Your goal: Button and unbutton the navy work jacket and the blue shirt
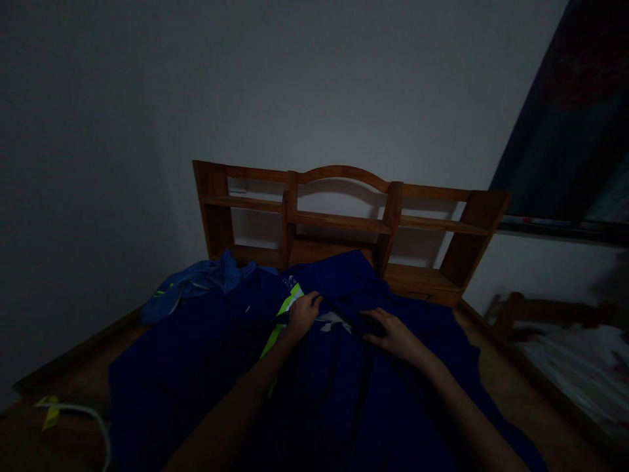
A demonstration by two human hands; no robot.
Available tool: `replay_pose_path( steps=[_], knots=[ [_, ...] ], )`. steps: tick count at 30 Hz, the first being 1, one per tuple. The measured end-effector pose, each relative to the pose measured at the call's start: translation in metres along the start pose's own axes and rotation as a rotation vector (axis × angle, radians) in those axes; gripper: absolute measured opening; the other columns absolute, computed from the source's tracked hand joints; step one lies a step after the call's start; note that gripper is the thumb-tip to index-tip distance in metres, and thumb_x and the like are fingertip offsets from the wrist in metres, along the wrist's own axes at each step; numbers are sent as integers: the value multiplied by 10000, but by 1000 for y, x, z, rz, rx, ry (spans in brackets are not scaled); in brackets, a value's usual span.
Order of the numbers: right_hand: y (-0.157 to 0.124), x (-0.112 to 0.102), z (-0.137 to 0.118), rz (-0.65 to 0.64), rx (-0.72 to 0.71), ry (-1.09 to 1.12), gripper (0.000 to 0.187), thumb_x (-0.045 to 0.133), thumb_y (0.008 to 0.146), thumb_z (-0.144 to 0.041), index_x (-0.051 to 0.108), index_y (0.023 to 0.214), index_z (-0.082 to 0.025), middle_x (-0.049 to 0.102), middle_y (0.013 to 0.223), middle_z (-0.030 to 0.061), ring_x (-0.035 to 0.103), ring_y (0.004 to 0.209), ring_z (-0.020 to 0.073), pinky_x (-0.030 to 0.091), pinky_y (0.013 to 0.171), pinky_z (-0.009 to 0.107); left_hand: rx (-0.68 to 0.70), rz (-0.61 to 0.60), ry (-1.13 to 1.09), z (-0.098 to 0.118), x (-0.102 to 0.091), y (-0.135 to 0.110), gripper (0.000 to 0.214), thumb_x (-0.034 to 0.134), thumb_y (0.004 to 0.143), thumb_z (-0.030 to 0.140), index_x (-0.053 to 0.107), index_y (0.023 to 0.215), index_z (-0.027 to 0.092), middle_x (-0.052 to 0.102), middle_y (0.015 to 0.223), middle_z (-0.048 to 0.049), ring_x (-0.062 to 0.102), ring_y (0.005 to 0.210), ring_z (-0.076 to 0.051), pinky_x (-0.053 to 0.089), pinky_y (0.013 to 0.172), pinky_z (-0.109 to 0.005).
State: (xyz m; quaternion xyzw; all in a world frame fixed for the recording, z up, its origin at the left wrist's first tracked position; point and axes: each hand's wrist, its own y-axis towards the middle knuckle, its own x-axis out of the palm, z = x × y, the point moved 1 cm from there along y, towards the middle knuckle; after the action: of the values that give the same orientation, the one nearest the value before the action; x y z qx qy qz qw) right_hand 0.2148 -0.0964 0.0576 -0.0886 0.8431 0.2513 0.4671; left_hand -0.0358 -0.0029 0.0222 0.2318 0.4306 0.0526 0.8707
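Note:
A dark blue work garment with a yellow-green and pale reflective stripe lies spread before me. Near its top, my left hand is closed on the cloth beside the stripe, fingertips bent into a fold. To the right, my right hand rests over the same garment, its thumb and fingers apart. A pale grey patch, perhaps a label or lining, shows between the two hands. Small white print is visible on the cloth above my left hand. The dim light hides most folds.
A wooden headboard with shelves stands against the wall behind the garment. Lighter blue clothing lies at the left. A white cord with a yellow tag is at lower left. Pale plastic-like bags lie at right, below a dark curtain.

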Motion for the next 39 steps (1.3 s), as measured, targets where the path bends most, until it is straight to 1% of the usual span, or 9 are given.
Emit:
replay_pose_path(
  steps=[4,7,12,15,18,22,27,35,39],
  knots=[
    [-2,1,26,55,89,195,307,629,760,-399,654,1011,-224,640,923,37,600,841,169,468,770,282,-62,11,23,-3,1,2,302,414,897,366,629,1053,224,692,975,-64,624,915,-191,442,805,-284],
    [-4,11,37,57,74,235,218,610,771,-354,683,918,-210,649,900,38,598,836,169,462,776,285,-36,47,49,-1,0,-1,269,434,887,331,642,1008,212,679,948,-66,611,914,-194,443,824,-295],
    [-5,15,38,122,70,218,199,559,811,-352,691,830,-205,670,860,33,609,800,168,456,763,275,291,238,28,35,-13,-15,310,366,898,184,551,1146,212,582,1072,-74,514,1056,-197,367,975,-364],
    [-4,11,40,183,104,233,240,515,840,-377,681,838,-204,679,830,18,616,771,163,456,736,261,520,96,-12,72,-14,-21,285,380,907,202,543,1140,221,566,1094,-64,490,1069,-194,352,985,-365],
    [-5,5,44,251,120,274,252,478,855,-361,675,886,-206,683,861,15,620,805,165,455,757,261,626,-60,-32,100,-3,-21,222,470,889,299,576,1065,213,580,1033,-55,496,1036,-200,369,957,-359],
    [-6,0,48,311,154,298,253,460,854,-337,667,924,-209,680,893,16,614,834,167,450,775,264,570,-169,-210,111,21,-16,224,489,879,382,609,968,214,592,986,-34,521,1010,-176,387,938,-319],
    [-6,2,51,331,177,304,238,461,849,-327,656,896,-198,659,849,12,587,796,154,435,744,247,466,-263,-400,99,41,-20,272,563,824,434,614,996,229,593,960,-8,561,908,-140,432,829,-249],
    [-9,5,50,310,171,347,272,570,797,-339,651,1021,-209,398,562,-63,364,521,83,287,506,192,478,-220,-383,95,37,-25,221,429,907,311,619,939,202,541,836,-2,526,722,-108,408,669,-218],
    [-8,8,50,250,171,387,289,575,795,-407,687,936,-180,427,565,-48,359,529,83,280,509,203,481,-181,-370,93,36,-27,182,458,893,277,619,944,208,539,866,-4,531,744,-109,411,678,-216]
  ],
)
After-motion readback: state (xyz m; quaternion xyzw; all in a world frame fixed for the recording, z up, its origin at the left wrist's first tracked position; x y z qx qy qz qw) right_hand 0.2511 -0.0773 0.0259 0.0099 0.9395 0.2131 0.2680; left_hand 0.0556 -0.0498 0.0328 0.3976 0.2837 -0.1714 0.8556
